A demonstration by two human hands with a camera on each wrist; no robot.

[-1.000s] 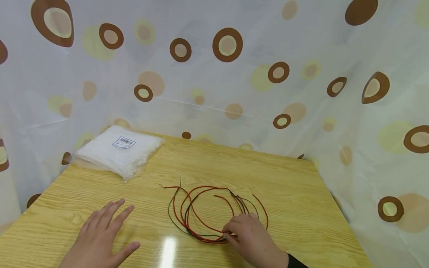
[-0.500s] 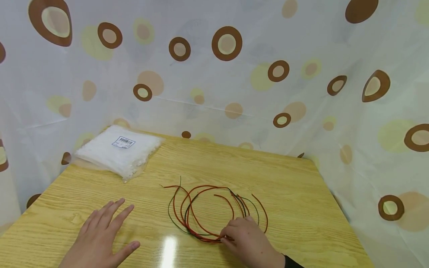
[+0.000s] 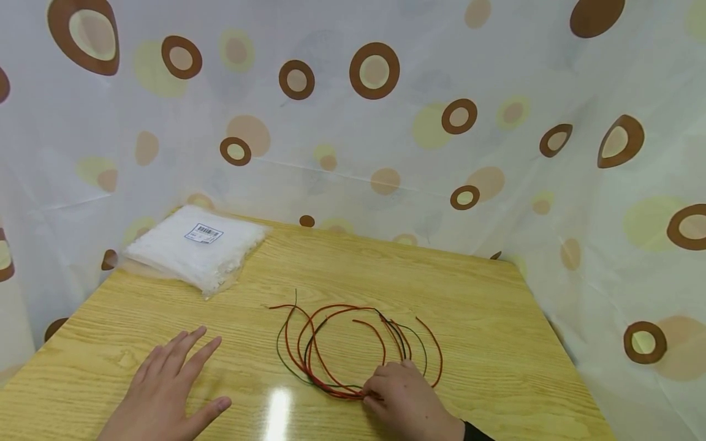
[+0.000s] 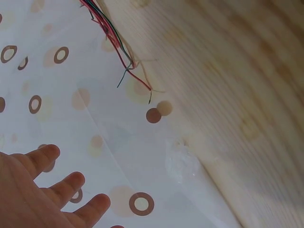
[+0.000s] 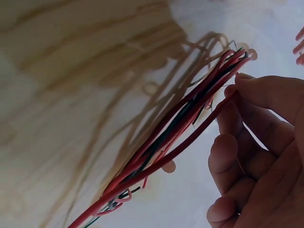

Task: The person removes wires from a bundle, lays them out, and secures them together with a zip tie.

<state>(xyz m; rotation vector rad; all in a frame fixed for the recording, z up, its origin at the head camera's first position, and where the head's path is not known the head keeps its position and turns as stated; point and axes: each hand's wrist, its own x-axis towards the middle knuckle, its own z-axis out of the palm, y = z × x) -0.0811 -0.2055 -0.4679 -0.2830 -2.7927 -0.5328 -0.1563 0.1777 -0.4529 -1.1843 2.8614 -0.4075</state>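
Observation:
A loose coil of thin wires (image 3: pixel 342 305), red, black and dark green, lies in overlapping loops with several ends sticking out. At the coil's near right side is my right hand (image 3: pixel 408 398). In the right wrist view its thumb and forefinger pinch one red wire (image 5: pixel 175 153), while the other wires run close beside it. My left hand (image 3: pixel 165 389) is spread out to the left of the coil, fingers apart and holding nothing. Its fingertips also show low in the left wrist view, well away from the wire ends (image 4: pixel 142 83).
A clear plastic bag (image 3: pixel 165 248) of white pieces, with a barcode label (image 3: pixel 204 234), lies at the back left of the wooden table (image 3: pixel 463 294). A patterned curtain (image 3: pixel 342 135) hangs behind the table and along both sides.
My right hand has slid slightly toward me and to the left along the coil's near edge. The left hand has stayed where it was.

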